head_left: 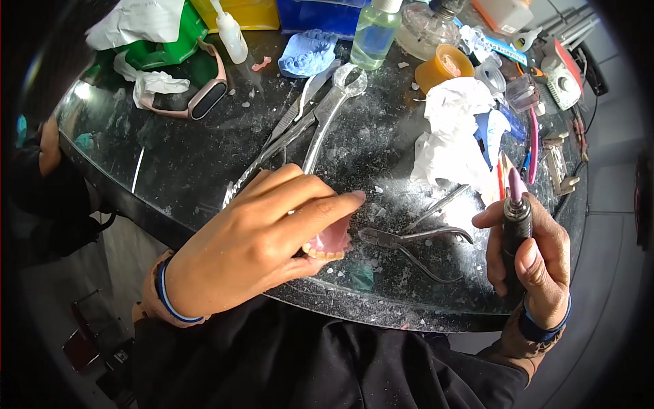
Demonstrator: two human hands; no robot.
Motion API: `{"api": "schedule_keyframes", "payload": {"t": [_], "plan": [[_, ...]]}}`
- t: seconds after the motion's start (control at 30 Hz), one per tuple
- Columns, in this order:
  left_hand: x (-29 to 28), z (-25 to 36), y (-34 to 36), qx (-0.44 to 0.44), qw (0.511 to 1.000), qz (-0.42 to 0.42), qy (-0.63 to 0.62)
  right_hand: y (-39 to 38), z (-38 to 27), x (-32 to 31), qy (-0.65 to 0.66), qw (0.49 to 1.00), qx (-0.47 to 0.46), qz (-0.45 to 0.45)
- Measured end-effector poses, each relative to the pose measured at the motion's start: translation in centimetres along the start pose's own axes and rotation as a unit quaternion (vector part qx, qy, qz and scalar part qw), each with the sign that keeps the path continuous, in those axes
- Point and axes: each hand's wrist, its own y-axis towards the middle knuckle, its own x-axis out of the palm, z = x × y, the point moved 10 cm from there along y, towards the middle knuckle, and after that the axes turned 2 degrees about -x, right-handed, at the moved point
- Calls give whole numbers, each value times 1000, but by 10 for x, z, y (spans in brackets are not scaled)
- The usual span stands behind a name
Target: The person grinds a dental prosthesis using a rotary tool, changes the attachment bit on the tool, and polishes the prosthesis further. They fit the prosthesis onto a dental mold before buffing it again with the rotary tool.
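My left hand [262,235] is closed around a pink denture [328,238] with a row of yellowish teeth, just over the near edge of the dark bench. The fingers cover much of the denture. In my right hand [538,262] is a dark rotary handpiece [516,225], held upright with a purple pointed grinding tip [516,184] facing up, apart from the denture. Between the two hands lie wire-bending pliers [402,238] with spread handles. Beyond the left hand are large metal plaster nippers [332,109] and serrated tweezers [300,102].
Crumpled white tissue [453,136] lies beyond the right hand, beside an orange-yellow cup [443,68]. At the back stand a green liquid bottle [375,37], a glass burner [428,31] and a blue mould piece [308,53]. A pink wristband [197,99] rests back left. White debris dusts the bench [381,157].
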Motion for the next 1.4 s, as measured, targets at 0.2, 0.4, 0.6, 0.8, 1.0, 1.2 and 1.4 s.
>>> {"api": "schedule_keyframes", "payload": {"t": [0.2, 0.4, 0.6, 0.8, 1.0, 1.2, 1.4], "plan": [[-16, 11, -7, 56, 982, 108, -143, -7, -9, 7, -22, 999, 3, -23], [-12, 25, -8, 79, 941, 141, -296, -12, -32, 29, -241, 954, -152, -96], [-5, 46, -3, 125, 940, 97, -303, -18, -40, 38, -375, 893, -248, -16], [1, 55, 1, 139, 940, 116, -288, -22, -49, 39, -378, 882, -282, -11], [-1, 52, -1, 142, 942, 128, -274, -21, -46, 43, -378, 880, -288, -5], [-1, 54, 1, 153, 944, 121, -265, -22, -44, 45, -390, 875, -286, -22], [-1, 54, 1, 149, 944, 114, -271, -23, -43, 47, -389, 874, -289, -29]]}}
